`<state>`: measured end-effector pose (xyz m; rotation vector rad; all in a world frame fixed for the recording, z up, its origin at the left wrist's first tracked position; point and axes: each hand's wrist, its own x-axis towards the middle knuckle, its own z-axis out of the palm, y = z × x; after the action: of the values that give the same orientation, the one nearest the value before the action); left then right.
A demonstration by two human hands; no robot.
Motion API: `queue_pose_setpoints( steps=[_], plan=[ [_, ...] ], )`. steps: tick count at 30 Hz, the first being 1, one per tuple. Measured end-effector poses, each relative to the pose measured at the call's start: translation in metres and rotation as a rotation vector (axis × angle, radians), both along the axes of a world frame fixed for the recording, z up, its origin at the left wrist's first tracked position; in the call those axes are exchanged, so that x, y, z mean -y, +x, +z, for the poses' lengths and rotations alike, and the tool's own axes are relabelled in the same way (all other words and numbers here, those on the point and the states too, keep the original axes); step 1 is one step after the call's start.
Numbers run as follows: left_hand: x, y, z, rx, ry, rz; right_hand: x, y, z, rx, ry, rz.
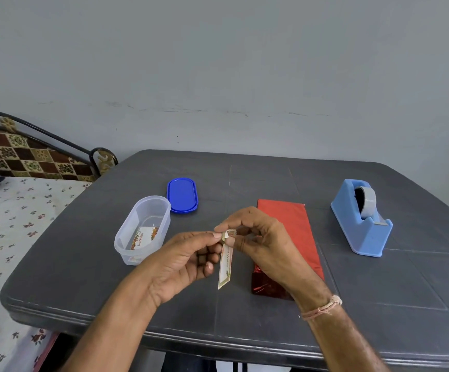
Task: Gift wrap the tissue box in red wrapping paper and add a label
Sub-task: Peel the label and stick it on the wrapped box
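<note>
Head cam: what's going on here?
A person pinches the top of a gift label with the left hand and right hand, above the table. The red-wrapped box lies flat beyond the right hand. A clear container holding another label stands left, its blue lid off beside it; a tape dispenser sits right.

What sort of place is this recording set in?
Likely a bedroom at home: a bed with a patterned headboard stands beside the dark table, against a plain wall.

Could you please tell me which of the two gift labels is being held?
The label pinched between left hand and right hand; the other label lies inside the clear tub.
</note>
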<state>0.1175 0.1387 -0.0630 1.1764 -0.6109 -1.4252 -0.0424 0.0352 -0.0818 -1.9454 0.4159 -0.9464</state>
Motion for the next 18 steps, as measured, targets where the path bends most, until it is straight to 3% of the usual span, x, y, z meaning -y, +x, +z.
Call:
queue_pose_setpoints(
  steps=[6, 12, 15, 18],
  plan=[
    [0.003, 0.005, -0.005, -0.072, 0.05, -0.013, 0.006, 0.003, 0.004, 0.037, -0.073, -0.036],
    [0.015, 0.016, -0.021, 0.062, 0.065, 0.042, 0.014, -0.001, 0.009, 0.044, -0.034, -0.128],
    [0.026, 0.028, -0.038, 0.266, 0.088, 0.166, 0.024, -0.017, 0.016, 0.139, 0.134, -0.208],
    [0.039, 0.04, -0.059, 0.725, 0.132, 0.283, 0.04, -0.036, 0.021, 0.192, 0.165, -0.332]
  ],
)
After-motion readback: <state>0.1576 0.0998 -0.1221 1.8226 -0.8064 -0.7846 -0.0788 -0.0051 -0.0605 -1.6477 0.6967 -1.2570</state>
